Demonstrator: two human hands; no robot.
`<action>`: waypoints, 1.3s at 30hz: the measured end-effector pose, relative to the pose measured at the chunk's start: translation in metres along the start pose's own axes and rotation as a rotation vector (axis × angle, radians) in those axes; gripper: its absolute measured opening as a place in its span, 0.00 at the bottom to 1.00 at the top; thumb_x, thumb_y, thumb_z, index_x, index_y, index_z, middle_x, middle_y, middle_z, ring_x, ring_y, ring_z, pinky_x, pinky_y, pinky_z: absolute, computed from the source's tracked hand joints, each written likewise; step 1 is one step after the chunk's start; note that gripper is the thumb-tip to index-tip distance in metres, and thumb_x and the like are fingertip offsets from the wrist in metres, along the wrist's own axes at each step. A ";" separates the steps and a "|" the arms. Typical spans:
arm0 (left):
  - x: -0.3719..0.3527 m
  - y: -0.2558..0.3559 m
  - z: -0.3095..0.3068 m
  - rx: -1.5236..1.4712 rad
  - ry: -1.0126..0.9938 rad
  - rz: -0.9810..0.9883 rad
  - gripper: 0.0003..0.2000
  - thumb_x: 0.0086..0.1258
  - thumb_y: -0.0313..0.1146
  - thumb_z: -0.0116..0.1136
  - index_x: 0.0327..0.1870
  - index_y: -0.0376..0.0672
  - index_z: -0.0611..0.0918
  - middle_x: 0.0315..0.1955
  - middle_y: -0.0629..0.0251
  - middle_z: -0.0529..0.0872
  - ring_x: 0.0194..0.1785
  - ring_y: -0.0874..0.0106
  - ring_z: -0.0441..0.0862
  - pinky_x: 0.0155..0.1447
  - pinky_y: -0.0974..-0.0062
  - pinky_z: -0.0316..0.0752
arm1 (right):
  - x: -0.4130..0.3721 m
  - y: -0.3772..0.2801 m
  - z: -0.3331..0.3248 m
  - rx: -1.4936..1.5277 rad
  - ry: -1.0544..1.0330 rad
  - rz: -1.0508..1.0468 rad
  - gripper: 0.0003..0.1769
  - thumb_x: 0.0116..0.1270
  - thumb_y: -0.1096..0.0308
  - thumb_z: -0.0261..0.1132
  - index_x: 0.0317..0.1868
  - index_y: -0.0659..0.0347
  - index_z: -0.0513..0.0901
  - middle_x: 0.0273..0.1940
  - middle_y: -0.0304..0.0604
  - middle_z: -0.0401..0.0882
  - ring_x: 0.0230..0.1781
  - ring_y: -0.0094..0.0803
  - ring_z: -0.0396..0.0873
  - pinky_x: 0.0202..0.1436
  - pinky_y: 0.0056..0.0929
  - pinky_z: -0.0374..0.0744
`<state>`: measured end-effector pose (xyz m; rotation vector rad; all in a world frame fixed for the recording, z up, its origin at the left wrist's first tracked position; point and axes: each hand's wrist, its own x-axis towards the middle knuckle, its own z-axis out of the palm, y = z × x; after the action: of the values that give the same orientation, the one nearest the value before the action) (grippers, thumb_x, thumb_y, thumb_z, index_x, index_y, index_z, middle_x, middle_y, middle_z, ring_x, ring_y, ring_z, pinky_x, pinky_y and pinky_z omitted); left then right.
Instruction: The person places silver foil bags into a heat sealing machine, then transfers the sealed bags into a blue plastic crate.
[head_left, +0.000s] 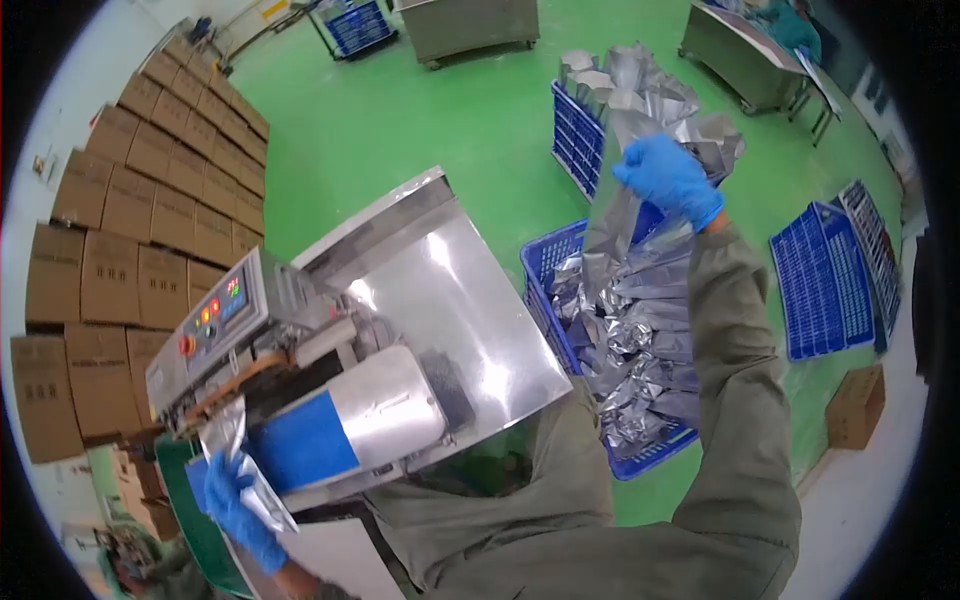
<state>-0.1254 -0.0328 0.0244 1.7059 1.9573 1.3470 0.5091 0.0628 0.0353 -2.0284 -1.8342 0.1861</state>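
Note:
My left hand [240,505], in a blue glove, lies with fingers spread on a silver foil bag [252,455] at the left end of the sealing machine [262,320]. A blue belt [305,440] runs beside that bag. At the right, my right hand [668,180], also gloved, is closed round the top of another foil bag [608,235], which hangs down over a blue basket [545,265]. Many foil bags [645,350] fill this basket. Behind it a second basket [577,140] holds open-topped foil bags.
Stacked cartons [135,270] line the left wall. A steel tray [460,290] adjoins the machine. Blue crates [825,280] and a small carton [855,408] are at the right. Metal tables [470,25] stand farther back. A person [790,30] is at the top right, another [150,565] at the lower left.

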 end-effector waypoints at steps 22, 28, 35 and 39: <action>-0.039 0.045 0.080 -0.423 0.233 0.299 0.09 0.61 0.31 0.60 0.40 0.38 0.83 0.27 0.60 0.85 0.27 0.75 0.78 0.33 0.77 0.72 | -0.122 -0.260 0.058 0.863 -0.092 -0.353 0.15 0.53 0.76 0.67 0.43 0.63 0.78 0.29 0.37 0.78 0.31 0.25 0.76 0.39 0.20 0.75; -0.041 0.057 0.068 -0.818 0.139 0.174 0.11 0.63 0.35 0.58 0.42 0.38 0.81 0.29 0.62 0.85 0.29 0.74 0.79 0.35 0.73 0.73 | -0.128 -0.260 0.093 0.897 0.042 -0.347 0.12 0.54 0.74 0.67 0.39 0.64 0.76 0.32 0.36 0.76 0.32 0.22 0.72 0.40 0.21 0.73; -0.003 0.040 0.056 -0.739 -0.599 -0.053 0.19 0.70 0.45 0.47 0.41 0.34 0.77 0.34 0.64 0.82 0.37 0.76 0.77 0.42 0.76 0.72 | -0.125 -0.280 0.091 0.830 0.025 -0.239 0.13 0.64 0.61 0.60 0.38 0.65 0.80 0.30 0.32 0.76 0.31 0.19 0.69 0.37 0.21 0.70; -0.006 0.018 0.092 -1.248 -0.535 -0.367 0.17 0.70 0.43 0.47 0.44 0.37 0.78 0.36 0.67 0.81 0.38 0.76 0.77 0.44 0.78 0.72 | -0.103 -0.260 0.134 1.099 0.052 -0.175 0.15 0.64 0.57 0.60 0.30 0.60 0.80 0.21 0.29 0.71 0.21 0.15 0.63 0.24 0.17 0.64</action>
<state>-0.0495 0.0051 -0.0160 0.8625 0.7158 1.2919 0.2078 0.0050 -0.0061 -1.0782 -1.3553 0.8557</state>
